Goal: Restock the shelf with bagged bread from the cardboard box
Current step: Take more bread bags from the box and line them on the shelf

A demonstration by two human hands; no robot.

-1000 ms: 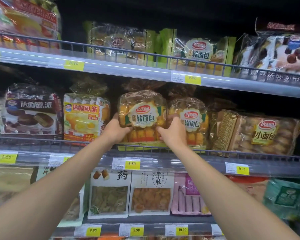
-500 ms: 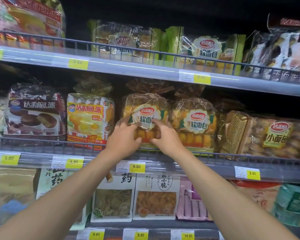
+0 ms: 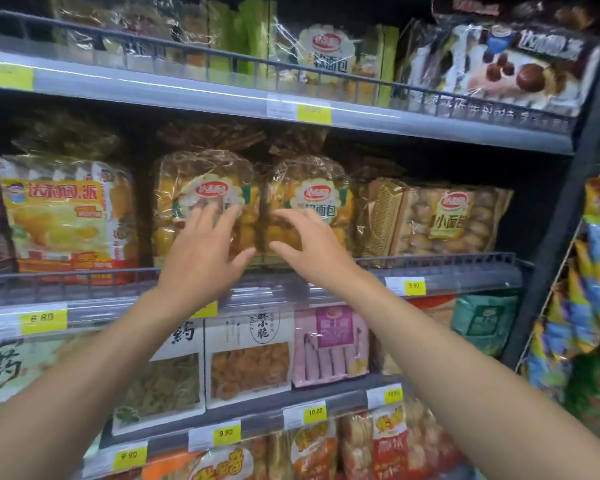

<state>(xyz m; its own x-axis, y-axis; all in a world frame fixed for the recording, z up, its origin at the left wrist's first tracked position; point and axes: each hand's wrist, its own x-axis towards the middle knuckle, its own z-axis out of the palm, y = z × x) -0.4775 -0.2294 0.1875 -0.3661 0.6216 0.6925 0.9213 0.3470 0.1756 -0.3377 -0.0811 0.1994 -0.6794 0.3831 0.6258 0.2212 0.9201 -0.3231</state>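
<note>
Two clear bags of yellow soft bread stand side by side on the middle shelf (image 3: 430, 271): the left bread bag (image 3: 187, 181) and the right bread bag (image 3: 312, 181). My left hand (image 3: 205, 251) is spread in front of the left bag, fingers straight, fingertips over its label. My right hand (image 3: 309, 244) hovers in front of the right bag with fingers loosely bent, holding nothing. Whether either hand touches a bag is unclear. The cardboard box is out of view.
A yellow pie bag (image 3: 66, 216) stands to the left and a small-bread bag (image 3: 440, 220) to the right. Wire rails front each shelf. More bagged goods fill the top shelf (image 3: 187, 91) and the lower shelves. A snack rack (image 3: 593, 271) hangs at far right.
Both hands let go of the left bread bag's sides and drew back, fingers now spread in front of the two bags. The view shifted right.
</note>
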